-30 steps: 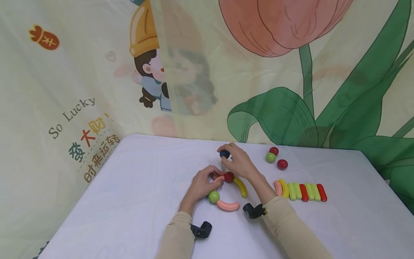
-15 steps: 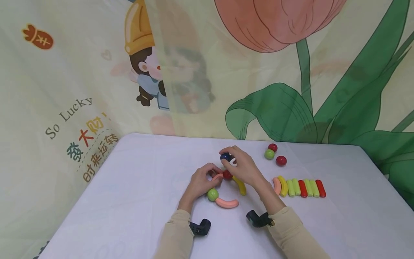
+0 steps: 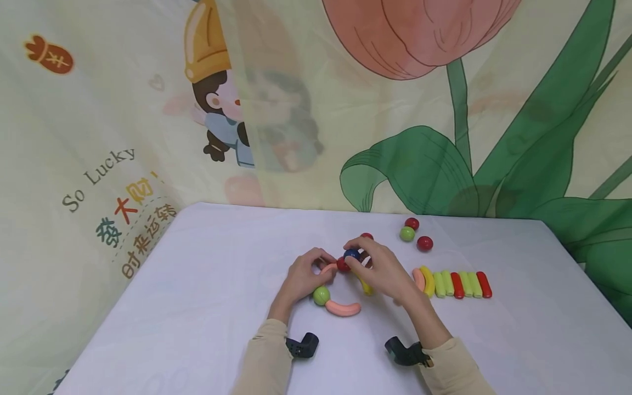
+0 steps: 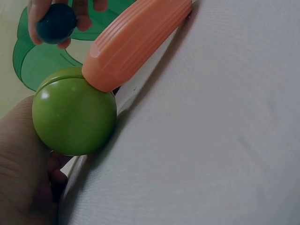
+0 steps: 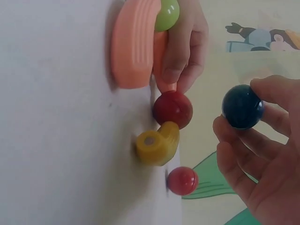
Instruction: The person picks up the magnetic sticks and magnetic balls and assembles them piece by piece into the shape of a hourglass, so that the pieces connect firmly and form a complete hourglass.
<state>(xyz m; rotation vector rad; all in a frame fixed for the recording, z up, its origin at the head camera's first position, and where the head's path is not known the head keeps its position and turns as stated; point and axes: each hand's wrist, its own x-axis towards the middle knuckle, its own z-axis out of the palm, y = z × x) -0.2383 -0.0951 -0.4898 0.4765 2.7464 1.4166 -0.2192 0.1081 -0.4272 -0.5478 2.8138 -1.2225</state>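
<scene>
My left hand pinches a pink curved stick joining a red ball to a green ball. From the green ball a second pink curved stick runs right, while a yellow curved stick with a grey end spot meets the red ball. Together they form an open ring on the table. My right hand holds a dark blue ball between thumb and fingers, raised above the ring, and partly hides the yellow stick in the head view.
Another red ball lies behind my right hand. Farther right sit two red balls and a green ball. A row of pink, yellow, green and red sticks lies right of my right forearm. A printed cloth hangs behind the white table.
My right hand has come down and nearer with the blue ball, now over the red ball and yellow stick. My left hand keeps its hold. A red ball now shows behind the right hand.
</scene>
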